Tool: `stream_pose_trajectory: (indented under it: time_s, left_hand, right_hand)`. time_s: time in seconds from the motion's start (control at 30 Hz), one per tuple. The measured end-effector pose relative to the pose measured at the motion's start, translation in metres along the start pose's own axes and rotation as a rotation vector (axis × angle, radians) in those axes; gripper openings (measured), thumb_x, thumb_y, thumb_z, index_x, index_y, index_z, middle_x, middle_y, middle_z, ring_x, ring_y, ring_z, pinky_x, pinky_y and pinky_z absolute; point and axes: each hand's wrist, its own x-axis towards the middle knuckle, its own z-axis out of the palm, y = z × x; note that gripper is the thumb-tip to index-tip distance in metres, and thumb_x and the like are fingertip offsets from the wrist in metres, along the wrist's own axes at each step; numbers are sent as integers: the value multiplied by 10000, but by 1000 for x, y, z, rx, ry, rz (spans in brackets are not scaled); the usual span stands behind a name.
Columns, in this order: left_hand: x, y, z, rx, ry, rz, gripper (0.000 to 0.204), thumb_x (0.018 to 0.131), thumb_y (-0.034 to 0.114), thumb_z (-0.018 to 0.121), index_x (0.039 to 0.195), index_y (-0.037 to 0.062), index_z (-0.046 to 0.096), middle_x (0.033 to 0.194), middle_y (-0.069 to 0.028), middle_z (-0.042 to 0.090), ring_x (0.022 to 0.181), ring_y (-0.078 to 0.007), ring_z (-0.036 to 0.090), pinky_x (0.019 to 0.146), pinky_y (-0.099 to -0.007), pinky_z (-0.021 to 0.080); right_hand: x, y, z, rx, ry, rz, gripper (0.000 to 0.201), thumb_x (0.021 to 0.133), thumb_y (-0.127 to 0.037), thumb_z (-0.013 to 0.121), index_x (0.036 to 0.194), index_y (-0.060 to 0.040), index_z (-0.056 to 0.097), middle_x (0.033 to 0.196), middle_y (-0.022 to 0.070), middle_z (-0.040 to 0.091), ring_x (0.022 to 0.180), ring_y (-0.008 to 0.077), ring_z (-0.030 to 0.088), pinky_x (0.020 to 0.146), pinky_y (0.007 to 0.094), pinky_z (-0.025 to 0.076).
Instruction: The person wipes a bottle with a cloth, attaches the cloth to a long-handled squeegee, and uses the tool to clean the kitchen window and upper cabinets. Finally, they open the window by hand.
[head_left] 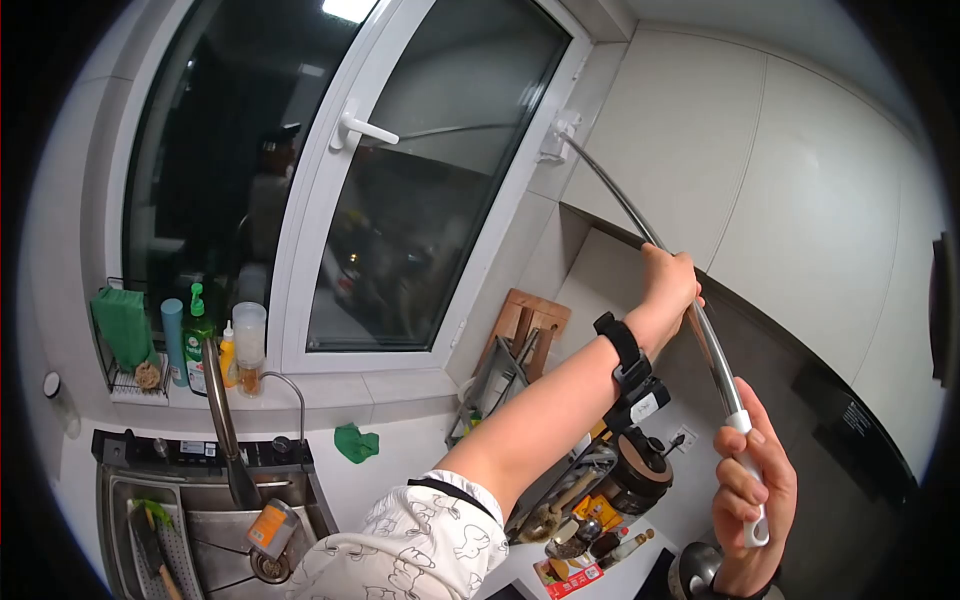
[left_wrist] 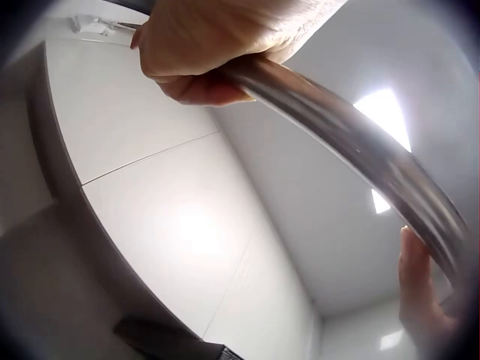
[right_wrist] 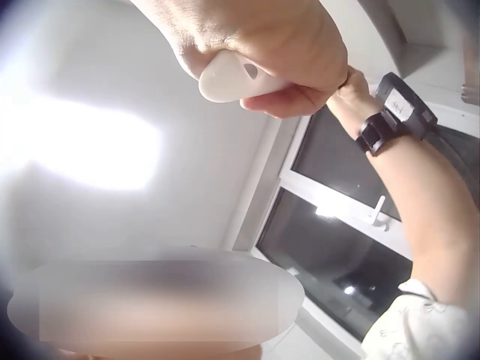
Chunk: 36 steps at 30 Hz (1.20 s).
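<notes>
A long metal pole (head_left: pixel 717 365) with a white plastic handle (head_left: pixel 750 500) slants up across the head view. At its far end a white, crumpled-looking piece (head_left: pixel 558 140) meets the wall strip between window frame and cabinet. My left hand (head_left: pixel 668 285) grips the pole's shaft partway along, fingers curled round it. The left wrist view shows that hand (left_wrist: pixel 217 45) closed about the shiny shaft (left_wrist: pixel 330 124). Lower right, my right hand (head_left: pixel 757 470) wraps the white handle. In the right wrist view the handle's rounded end (right_wrist: pixel 223 79) sticks out of that fist.
Pale wall cabinets (head_left: pixel 680 130) border the pole on the right, a window with a white lever handle (head_left: pixel 365 130) on the left. Below are a sink (head_left: pixel 215 530) with a tall faucet (head_left: pixel 222 420), bottles on the sill, a green cloth (head_left: pixel 356 443) and a crowded counter rack.
</notes>
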Motion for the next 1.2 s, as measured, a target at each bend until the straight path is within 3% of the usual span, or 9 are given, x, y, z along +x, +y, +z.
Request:
stream_pose_trajectory:
  time_s: [0.17,0.23,0.27,0.3,0.7,0.83,0.9,0.97,1.2]
  left_hand:
    - [-1,8,-32,-18,-62,2,221,825,82,399,988,13,266,739,-80,406,499,-120,431,411,-288,415]
    - [-1,6,-45,-23,-105,5,201,820,80,397,964,28,267,724,-75,405,488,-115,427,394,-285,406]
    - [-1,6,-54,4,-108,4,182,815,78,394,942,48,267,711,-69,407,476,-110,422,375,-278,395]
    - [5,5,-61,1,-113,14,182,815,78,394,942,48,267,711,-69,407,476,-110,422,375,-278,395]
    - [50,37,-62,195,-195,30,274,822,93,409,1046,-2,282,752,-79,445,508,-104,457,393,-280,436]
    - [31,44,-64,254,-209,29,279,822,94,409,1038,-33,285,738,-93,453,521,-122,479,400,-290,444]
    - [33,44,-62,255,-211,14,271,819,88,410,1025,-45,295,743,-107,461,528,-140,488,406,-299,450]
    - [50,54,-60,290,-241,62,254,815,84,413,1009,-45,312,741,-112,466,524,-154,487,406,-302,451]
    - [110,87,-53,288,-307,155,191,807,112,425,678,-21,470,555,-77,477,450,-157,483,402,-285,425]
  right_hand:
    - [1,40,17,-149,60,-46,508,880,-54,374,1363,-67,217,811,125,440,386,34,345,255,156,327]
    - [-4,51,25,-311,79,-2,388,901,-98,425,1280,-55,350,761,37,455,455,43,326,351,141,272]
    - [3,63,7,-350,-25,-1,551,898,-76,418,1387,-78,164,881,71,450,451,34,315,351,128,268]
    - [9,74,0,-405,-30,-28,524,894,-74,428,1369,-64,206,865,65,459,452,37,328,351,134,283]
    - [57,80,18,-97,-58,-148,507,867,-56,407,1350,-57,254,836,114,446,409,45,356,272,159,322]
    - [36,90,21,-331,-52,-95,565,897,-86,433,1393,-94,164,897,73,506,441,38,339,346,140,299]
    - [39,94,30,-335,-4,-122,415,898,-85,429,1297,-85,315,756,35,489,419,44,323,336,156,288]
    - [62,91,23,-207,-88,-189,505,873,-49,386,1354,-46,233,844,106,454,417,41,349,279,148,314]
    - [112,76,55,-251,-186,-214,457,878,-59,403,1317,-41,275,867,98,478,453,58,364,322,176,343]
